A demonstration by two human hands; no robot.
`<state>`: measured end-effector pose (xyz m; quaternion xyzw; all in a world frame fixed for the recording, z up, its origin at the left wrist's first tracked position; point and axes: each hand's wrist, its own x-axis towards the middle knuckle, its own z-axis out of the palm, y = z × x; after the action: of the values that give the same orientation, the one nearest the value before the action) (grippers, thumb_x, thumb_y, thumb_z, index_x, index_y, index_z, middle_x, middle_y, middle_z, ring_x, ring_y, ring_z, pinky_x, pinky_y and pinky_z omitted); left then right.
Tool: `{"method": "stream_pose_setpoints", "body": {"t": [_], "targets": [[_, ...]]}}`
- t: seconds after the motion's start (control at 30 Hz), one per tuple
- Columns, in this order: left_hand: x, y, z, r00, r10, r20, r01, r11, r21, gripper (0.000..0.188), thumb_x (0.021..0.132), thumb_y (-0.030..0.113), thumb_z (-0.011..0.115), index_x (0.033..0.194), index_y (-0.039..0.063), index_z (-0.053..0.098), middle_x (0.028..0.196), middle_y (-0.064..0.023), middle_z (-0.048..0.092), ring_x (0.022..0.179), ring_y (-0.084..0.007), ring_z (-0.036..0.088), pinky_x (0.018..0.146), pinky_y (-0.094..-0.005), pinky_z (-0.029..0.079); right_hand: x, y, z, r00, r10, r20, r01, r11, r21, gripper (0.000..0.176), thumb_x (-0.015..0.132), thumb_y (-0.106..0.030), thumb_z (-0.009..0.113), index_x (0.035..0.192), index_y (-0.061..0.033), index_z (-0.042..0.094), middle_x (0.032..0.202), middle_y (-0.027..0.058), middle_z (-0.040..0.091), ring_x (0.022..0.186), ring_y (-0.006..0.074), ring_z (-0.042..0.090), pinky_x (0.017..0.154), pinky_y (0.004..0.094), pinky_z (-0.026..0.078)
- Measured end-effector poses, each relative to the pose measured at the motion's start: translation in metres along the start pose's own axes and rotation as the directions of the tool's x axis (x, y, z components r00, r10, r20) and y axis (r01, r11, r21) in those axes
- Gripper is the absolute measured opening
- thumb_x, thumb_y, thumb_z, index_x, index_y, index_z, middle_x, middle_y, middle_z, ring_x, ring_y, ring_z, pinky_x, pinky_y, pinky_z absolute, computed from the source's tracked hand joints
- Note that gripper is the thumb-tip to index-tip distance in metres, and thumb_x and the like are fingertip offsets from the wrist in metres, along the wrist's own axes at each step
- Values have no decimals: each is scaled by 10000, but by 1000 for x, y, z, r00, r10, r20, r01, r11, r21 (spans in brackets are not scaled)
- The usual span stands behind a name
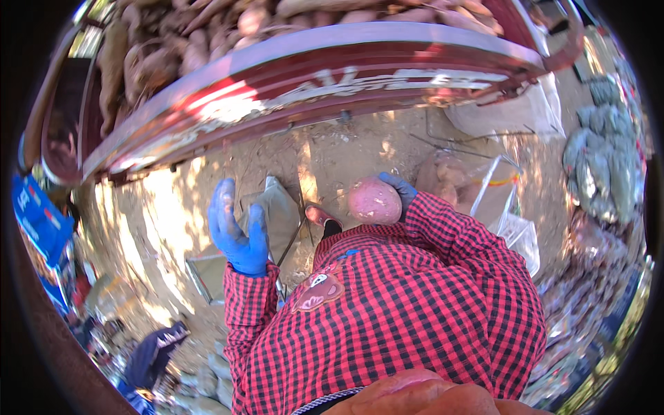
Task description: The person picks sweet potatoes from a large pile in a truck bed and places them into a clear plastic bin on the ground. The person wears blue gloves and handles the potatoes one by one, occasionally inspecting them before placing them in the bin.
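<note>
My right hand, in a blue glove, grips a large, round, pink-skinned sweet potato in front of my waist. My left hand, gloved in blue too, is raised with its fingers apart and nothing in it. Beyond both hands is a red cargo bed, its tailgate bearing white writing. Many long, pinkish sweet potatoes are heaped inside the bed. On the ground past my right forearm lies a clear plastic bag with tubers showing through it.
Grey-green fabric on a metal frame stands behind my left hand. To the right are a white plastic basket, a white sack and grey full bags. A blue printed bag sits at far left; dark cloth lies lower left.
</note>
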<state>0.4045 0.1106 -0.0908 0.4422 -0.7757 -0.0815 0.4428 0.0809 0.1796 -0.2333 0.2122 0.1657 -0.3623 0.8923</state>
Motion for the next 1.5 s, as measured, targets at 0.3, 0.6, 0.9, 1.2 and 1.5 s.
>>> {"method": "stream_pose_setpoints", "body": {"t": [0.3,0.6,0.9,1.2,1.5], "targets": [[175,105,125,870,435,231,-454,890,34,597,757,60,764,1309,2,543,1321,-146,572,1272,-319,494,1068,-419,377,-246,-3,-137,491,-817,-302,854,520,-16,675,839,-594,574,1348,-155,510,1322,135,570,1150,392,571,866,625,488],[206,140,173,723,366,586,-543,825,155,634,803,226,752,1346,7,509,1175,-179,602,1063,-333,597,941,-393,471,-241,-46,-269,236,-743,-627,970,136,203,613,878,-486,582,1352,-108,493,1304,139,575,1120,334,593,900,544,490],[198,162,165,747,359,560,-581,762,285,647,785,125,729,1374,7,488,1278,-175,587,1104,-335,594,953,-391,464,-210,-129,-344,-3,-588,-809,971,191,-143,692,851,-452,647,1392,-79,430,1304,173,558,1121,309,588,930,464,490],[205,149,168,738,368,565,-625,688,368,653,900,385,649,1377,-21,468,1371,-193,522,1230,-349,530,1024,-414,414,-160,-206,-470,-566,-463,-683,458,513,-726,769,806,-382,754,1417,-78,399,1281,156,568,1067,259,600,913,347,514],[204,148,149,739,331,587,-630,647,429,616,932,345,618,1392,-25,440,1394,-197,491,1280,-361,473,1079,-449,348,-195,-199,-364,-151,-457,-877,939,211,-272,734,768,-170,801,1372,-108,389,1206,148,582,980,310,626,709,473,576]]}}
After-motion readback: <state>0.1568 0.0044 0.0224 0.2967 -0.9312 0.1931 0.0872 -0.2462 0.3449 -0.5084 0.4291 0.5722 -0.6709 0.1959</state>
